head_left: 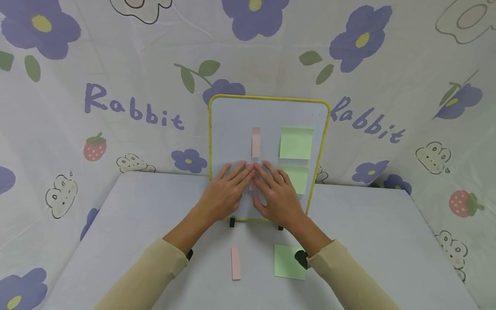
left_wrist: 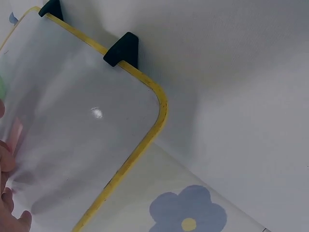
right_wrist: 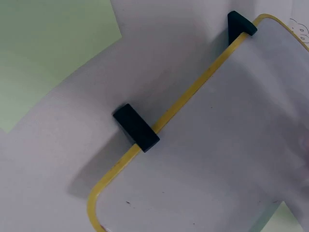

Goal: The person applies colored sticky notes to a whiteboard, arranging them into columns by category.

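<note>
A whiteboard (head_left: 232, 129) with a yellow rim stands upright on the table. Both hands meet at its middle, over a pink sticky strip (head_left: 250, 185) that they partly hide. With fingers stretched out, the left hand (head_left: 222, 196) presses on the strip's top; the strip (left_wrist: 16, 135) also shows beside its fingers in the left wrist view. The right hand (head_left: 280, 196) presses there too, fingers extended and thumb lower on the board. Above them sticks another pink strip (head_left: 256, 143). Two green sticky notes are on the board's right: an upper one (head_left: 296, 144) and a lower note (head_left: 300, 181), partly behind the right hand.
On the table (head_left: 147, 206) in front of the board lie a pink strip pad (head_left: 235, 263) and a green note pad (head_left: 286, 261), the latter partly under the right wrist. Black feet (right_wrist: 136, 128) hold the board's lower edge. Patterned cloth (head_left: 155, 64) hangs behind.
</note>
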{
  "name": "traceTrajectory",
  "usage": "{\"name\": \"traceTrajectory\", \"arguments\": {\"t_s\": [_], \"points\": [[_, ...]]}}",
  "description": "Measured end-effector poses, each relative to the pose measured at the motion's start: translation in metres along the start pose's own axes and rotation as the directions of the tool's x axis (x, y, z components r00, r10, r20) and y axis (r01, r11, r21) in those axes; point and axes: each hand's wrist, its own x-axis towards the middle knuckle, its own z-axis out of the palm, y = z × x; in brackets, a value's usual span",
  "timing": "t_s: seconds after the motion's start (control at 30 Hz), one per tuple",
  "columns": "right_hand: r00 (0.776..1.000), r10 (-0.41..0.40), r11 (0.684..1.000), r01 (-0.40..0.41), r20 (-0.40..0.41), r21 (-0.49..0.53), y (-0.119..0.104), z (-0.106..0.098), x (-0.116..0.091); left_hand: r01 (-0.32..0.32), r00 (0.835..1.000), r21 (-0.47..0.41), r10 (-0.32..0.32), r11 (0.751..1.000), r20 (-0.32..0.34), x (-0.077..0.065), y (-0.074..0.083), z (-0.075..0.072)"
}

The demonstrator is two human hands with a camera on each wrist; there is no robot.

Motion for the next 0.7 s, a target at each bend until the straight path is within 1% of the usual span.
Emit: {"name": "traceTrajectory", "arguments": {"t_s": [0.2, 0.43, 0.7], "points": [[1.000, 0.004, 1.000, -0.004, 0.005, -0.001, 0.001, 0.003, -0.003, 0.006, 1.000, 0.000, -0.006, 1.000, -0.012, -0.001, 0.003, 0.003], [1.000, 0.014, 0.999, -0.015, 0.008, 0.040, -0.005, 0.005, -0.008, 0.007, 1.000, -0.008, -0.008, 1.000, -0.026, -0.005, 0.006, 0.008], [1.000, 0.016, 0.997, -0.018, 0.020, 0.080, -0.008, 0.010, -0.014, 0.012, 1.000, -0.017, -0.012, 1.000, -0.026, -0.010, 0.011, 0.012]]}}
